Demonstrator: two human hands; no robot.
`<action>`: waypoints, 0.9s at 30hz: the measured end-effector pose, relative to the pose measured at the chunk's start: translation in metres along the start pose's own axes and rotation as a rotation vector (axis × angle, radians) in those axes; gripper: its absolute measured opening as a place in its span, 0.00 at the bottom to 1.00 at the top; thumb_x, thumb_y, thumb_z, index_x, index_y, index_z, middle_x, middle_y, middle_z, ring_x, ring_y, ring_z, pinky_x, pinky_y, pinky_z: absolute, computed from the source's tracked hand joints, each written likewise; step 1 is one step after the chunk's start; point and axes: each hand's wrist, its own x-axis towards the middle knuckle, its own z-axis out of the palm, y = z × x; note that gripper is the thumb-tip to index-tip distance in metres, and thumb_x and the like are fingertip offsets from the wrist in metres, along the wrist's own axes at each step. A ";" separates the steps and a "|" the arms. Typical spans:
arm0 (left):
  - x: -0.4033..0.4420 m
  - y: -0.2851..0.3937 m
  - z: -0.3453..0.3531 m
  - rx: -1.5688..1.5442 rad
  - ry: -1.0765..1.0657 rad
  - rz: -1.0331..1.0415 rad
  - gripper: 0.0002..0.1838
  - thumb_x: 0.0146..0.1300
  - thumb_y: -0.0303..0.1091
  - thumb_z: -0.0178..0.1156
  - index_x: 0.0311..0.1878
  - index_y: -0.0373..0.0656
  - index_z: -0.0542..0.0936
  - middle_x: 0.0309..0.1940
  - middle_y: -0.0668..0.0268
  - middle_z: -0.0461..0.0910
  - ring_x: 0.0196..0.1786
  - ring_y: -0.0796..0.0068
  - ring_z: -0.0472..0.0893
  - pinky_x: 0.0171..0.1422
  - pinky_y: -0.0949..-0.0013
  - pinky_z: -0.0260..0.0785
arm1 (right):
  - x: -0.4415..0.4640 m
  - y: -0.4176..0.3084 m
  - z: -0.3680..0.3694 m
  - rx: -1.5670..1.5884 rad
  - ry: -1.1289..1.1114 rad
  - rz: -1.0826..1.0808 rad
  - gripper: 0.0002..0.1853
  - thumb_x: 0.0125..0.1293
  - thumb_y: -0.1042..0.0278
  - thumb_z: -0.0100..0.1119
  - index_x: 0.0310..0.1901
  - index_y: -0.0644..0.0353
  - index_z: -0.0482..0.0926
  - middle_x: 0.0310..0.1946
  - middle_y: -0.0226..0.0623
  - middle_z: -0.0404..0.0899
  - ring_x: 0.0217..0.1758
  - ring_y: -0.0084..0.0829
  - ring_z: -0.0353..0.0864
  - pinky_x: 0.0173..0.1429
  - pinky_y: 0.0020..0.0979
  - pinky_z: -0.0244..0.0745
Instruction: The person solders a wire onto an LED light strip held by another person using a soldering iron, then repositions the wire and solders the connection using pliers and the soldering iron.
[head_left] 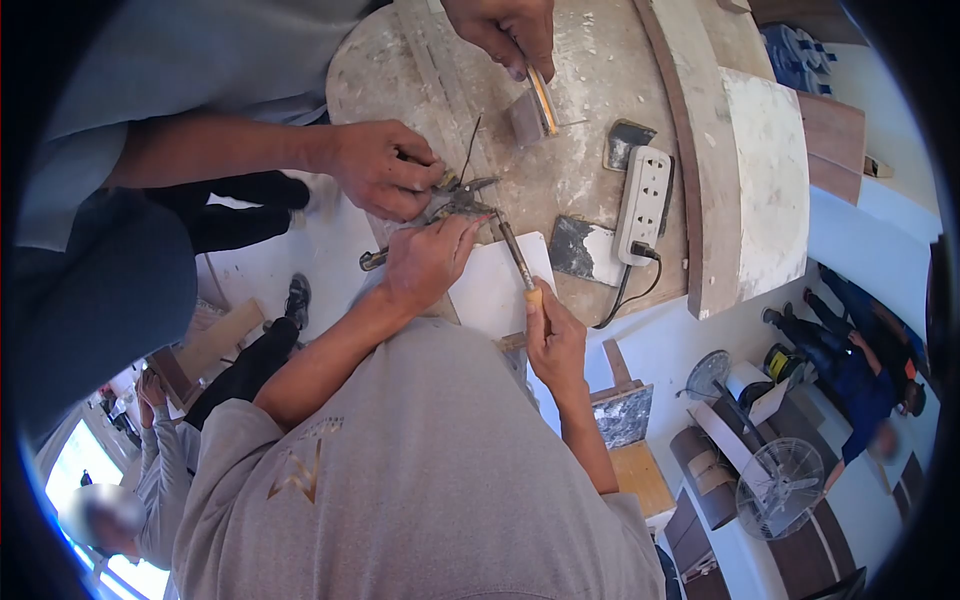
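Observation:
My right hand (556, 335) grips the pale wooden handle of what looks like a soldering iron (517, 255); its dark metal shaft points up and left. The tip is close to my left fingertips. My left hand (430, 262) is closed at a grey, irregular, dusty piece (462, 200) with pointed parts; its kind I cannot make out. On its other side, another person's hand (388, 170) touches the same piece. A thin dark wire (470, 148) sticks up there. Below my left hand a dark rod end (373, 260) shows. Beneath the iron lies a white board (497, 295).
Another person's hand (512, 35) holds a flat yellow-edged block (541, 100) over the worn table (590, 60). A white power strip (643, 205) with a plugged-in black cord stands right, near dark-and-white plates (585, 250). A curved wooden strip (690, 150) borders the table. More people and fans (780, 487) are beyond.

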 end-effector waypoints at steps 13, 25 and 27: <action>0.000 -0.001 0.003 -0.013 0.030 0.015 0.08 0.68 0.33 0.66 0.34 0.44 0.79 0.24 0.60 0.83 0.24 0.59 0.84 0.27 0.59 0.74 | -0.001 0.000 0.000 -0.041 -0.027 0.007 0.19 0.76 0.69 0.58 0.64 0.68 0.80 0.40 0.55 0.87 0.33 0.36 0.85 0.42 0.34 0.79; 0.001 0.002 -0.003 -0.015 0.009 0.007 0.08 0.67 0.33 0.67 0.34 0.43 0.79 0.23 0.60 0.83 0.24 0.58 0.84 0.27 0.58 0.74 | 0.000 0.001 0.001 0.034 0.002 -0.028 0.19 0.76 0.70 0.57 0.64 0.69 0.80 0.44 0.57 0.87 0.37 0.35 0.88 0.44 0.33 0.80; 0.000 0.001 -0.001 -0.015 0.018 0.004 0.08 0.68 0.33 0.67 0.34 0.43 0.79 0.23 0.60 0.83 0.24 0.57 0.84 0.26 0.58 0.74 | 0.000 0.001 0.003 0.019 0.012 -0.033 0.19 0.76 0.70 0.58 0.64 0.68 0.80 0.42 0.55 0.87 0.34 0.33 0.86 0.42 0.32 0.79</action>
